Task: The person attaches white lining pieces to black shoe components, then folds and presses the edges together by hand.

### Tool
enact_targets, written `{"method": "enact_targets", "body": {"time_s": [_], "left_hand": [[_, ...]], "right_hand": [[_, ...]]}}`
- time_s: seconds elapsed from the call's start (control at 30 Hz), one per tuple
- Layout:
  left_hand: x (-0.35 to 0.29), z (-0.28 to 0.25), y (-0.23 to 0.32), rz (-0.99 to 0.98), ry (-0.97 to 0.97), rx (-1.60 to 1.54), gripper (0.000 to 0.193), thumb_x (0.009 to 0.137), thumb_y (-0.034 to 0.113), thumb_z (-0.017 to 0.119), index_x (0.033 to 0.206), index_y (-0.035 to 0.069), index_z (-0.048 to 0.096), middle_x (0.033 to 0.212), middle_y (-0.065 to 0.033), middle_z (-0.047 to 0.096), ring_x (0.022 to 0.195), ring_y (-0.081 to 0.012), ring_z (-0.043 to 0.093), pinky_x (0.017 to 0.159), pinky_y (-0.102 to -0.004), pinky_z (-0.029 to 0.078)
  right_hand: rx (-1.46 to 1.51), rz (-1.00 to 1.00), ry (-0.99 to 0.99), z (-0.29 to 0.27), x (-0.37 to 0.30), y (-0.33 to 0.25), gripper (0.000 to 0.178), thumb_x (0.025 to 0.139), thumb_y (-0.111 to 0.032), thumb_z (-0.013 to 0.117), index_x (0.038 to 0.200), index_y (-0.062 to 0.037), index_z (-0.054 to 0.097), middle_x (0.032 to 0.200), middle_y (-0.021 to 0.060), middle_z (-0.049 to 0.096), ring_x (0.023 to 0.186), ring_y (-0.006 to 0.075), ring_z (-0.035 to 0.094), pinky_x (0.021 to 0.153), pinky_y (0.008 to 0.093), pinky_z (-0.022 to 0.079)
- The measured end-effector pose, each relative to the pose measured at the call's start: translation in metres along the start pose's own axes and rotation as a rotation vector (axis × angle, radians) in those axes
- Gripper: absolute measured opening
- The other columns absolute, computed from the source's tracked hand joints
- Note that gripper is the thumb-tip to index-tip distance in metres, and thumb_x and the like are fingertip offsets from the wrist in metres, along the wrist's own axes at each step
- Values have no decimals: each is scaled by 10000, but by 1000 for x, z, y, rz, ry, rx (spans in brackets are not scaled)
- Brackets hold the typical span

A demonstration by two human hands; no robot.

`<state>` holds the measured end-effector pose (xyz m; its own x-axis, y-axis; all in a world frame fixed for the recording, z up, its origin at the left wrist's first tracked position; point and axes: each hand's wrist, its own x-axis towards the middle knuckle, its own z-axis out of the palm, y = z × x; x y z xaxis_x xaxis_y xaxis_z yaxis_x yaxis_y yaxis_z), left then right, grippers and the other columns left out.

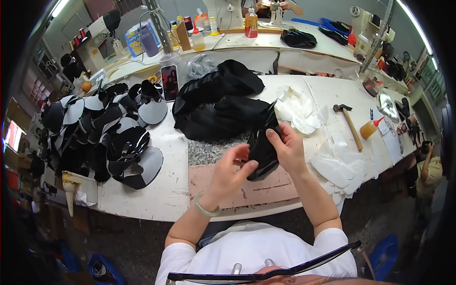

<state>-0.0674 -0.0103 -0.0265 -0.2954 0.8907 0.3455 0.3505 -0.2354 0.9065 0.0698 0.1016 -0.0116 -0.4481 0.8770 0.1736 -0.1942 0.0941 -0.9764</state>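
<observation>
I have both hands closed on the black leather piece (262,147) above the board (247,187): left hand (231,172) pinching low, right hand (286,148) higher. It looks slick; a loose pinch could drop it.

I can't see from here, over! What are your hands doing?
Left hand and right hand both gripping black piece. Held above pink board. Black pile behind, hammer right. Nothing blocking.
</observation>
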Motion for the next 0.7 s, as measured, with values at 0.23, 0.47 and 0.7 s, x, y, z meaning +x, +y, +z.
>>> {"method": "enact_targets", "body": {"time_s": [0.23,0.47,0.7], "left_hand": [[-13,13,-16,-348,-61,-575,178,909,113,607,1030,-16,590,834,5,633,731,-36,569,641,-178,460],[-36,32,-13,-414,25,-831,249,906,127,616,1096,-16,544,913,-2,624,771,-44,577,674,-193,473],[-52,32,-26,-314,63,-324,279,889,185,643,1061,-14,552,869,-43,656,778,-53,591,650,-219,480]], "right_hand": [[-185,-127,6,11,-31,-3,252,861,-141,660,1045,15,586,791,34,642,672,58,559,593,214,457],[-529,-187,56,20,-44,0,234,826,-124,686,989,19,599,783,114,652,652,173,617,590,285,479],[-421,-350,189,26,-46,21,202,860,-136,667,968,15,588,784,113,651,662,173,624,604,290,487]]}}
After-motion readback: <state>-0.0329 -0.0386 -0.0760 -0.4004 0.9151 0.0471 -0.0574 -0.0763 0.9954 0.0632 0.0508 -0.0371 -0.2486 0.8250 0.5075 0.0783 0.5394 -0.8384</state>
